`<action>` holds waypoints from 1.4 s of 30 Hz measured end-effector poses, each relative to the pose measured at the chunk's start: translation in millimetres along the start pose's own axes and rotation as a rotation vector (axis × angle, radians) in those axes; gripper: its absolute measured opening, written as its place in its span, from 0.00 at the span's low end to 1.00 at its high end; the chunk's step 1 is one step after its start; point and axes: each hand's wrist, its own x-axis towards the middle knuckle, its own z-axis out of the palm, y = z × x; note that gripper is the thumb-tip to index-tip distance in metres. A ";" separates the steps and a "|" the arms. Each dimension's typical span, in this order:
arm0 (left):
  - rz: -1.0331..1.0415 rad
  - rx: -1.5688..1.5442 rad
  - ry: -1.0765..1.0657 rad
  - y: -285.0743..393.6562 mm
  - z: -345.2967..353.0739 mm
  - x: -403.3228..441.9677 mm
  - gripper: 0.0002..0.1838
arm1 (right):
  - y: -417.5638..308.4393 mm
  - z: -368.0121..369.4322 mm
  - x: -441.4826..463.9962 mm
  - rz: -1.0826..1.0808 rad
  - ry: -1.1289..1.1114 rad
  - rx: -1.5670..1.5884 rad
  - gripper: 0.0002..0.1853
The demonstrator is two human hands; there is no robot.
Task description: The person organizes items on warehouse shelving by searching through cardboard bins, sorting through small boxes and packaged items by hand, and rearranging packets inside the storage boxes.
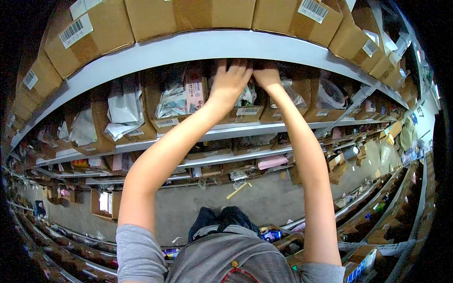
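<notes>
Both hands reach into an open cardboard bin [247, 112] on the shelf just under the upper shelf beam. My left hand [230, 84] is at the bin's left side, its fingers spread and their tips in shadow under the beam. Deeper in the dark, my right hand [267, 77] is at the right side, with its fingers hidden. Plastic-wrapped items [246, 96] lie in the bin between my wrists. A pink and white box [194, 94] stands in the neighbouring bin, left of my left hand.
Closed cardboard boxes [188, 16] with barcode labels line the shelf above the beam [198, 45]. Bins with bagged goods [125, 108] stand to the left, more bins to the right. Lower shelves hold other items, and a yellow strip [239, 190] lies on the floor.
</notes>
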 end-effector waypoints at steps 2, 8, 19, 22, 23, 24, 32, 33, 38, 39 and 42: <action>0.251 0.055 0.154 -3.6 15.0 -0.6 0.13 | 5.8 -25.0 -17.1 0.135 -0.301 0.322 0.14; 0.603 0.100 0.166 -17.5 29.6 -3.4 0.16 | 17.5 -67.4 -59.6 0.128 -0.471 0.466 0.16; 0.511 0.035 -0.060 -19.5 25.4 -4.9 0.08 | -8.1 -41.8 20.6 -0.082 -0.425 -0.314 0.32; 0.475 0.099 -0.055 -26.8 30.1 -10.3 0.05 | -0.6 -57.7 10.1 -0.080 -0.263 -0.406 0.22; 0.453 0.056 -0.086 -27.4 26.7 -10.5 0.05 | 7.3 -62.8 3.4 -0.051 -0.177 -0.291 0.18; 0.441 0.056 -0.084 -27.7 25.2 -11.3 0.05 | 13.8 -64.5 -4.8 -0.019 -0.092 -0.176 0.16; 0.424 0.005 -0.057 -28.9 23.1 -12.9 0.05 | 29.7 -37.6 -68.5 0.068 -0.054 0.419 0.11; 0.412 -0.015 -0.065 -29.3 22.5 -12.8 0.06 | 32.3 -40.2 -71.9 0.100 -0.199 0.449 0.11; 0.418 -0.035 -0.109 -28.2 18.9 -11.4 0.07 | 25.8 -49.9 -78.3 0.298 -0.337 0.796 0.07; 0.417 -0.034 -0.104 -29.0 19.0 -11.7 0.07 | 23.1 -51.7 -76.9 0.325 -0.359 0.842 0.06; 0.416 -0.036 -0.098 -30.9 19.5 -11.5 0.07 | 17.8 -43.0 -72.0 0.248 -0.232 0.852 0.07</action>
